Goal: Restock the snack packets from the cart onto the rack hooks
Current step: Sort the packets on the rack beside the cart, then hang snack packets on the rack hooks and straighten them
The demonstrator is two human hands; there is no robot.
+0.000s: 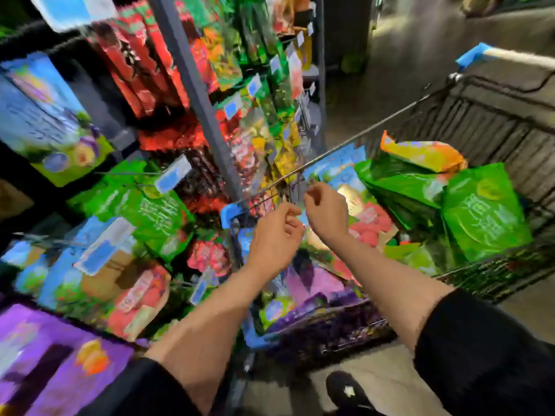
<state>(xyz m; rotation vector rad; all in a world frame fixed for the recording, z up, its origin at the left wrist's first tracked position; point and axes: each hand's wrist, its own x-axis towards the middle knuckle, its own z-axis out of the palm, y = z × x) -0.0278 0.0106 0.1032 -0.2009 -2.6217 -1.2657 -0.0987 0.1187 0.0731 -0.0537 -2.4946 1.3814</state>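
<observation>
The frame is blurred by motion. My left hand (274,238) and my right hand (326,210) hover close together over the near left corner of the wire cart (390,121), fingers loosely curled, with no packet in either. Under my right hand lies a blue packet with red fruit (369,217). Green packets (483,211) and an orange one (420,153) fill the cart's right side, and purple packets (315,298) lie at its near end. The rack (195,85) at the left holds hanging packets on hooks with blue price tags (172,177).
A grey upright post of the rack stands just beyond my hands. Green, blue and purple packets hang at the lower left. The cart's blue handle end (473,55) is at the far right. Bare floor shows behind the cart, and a black shoe (348,391) below.
</observation>
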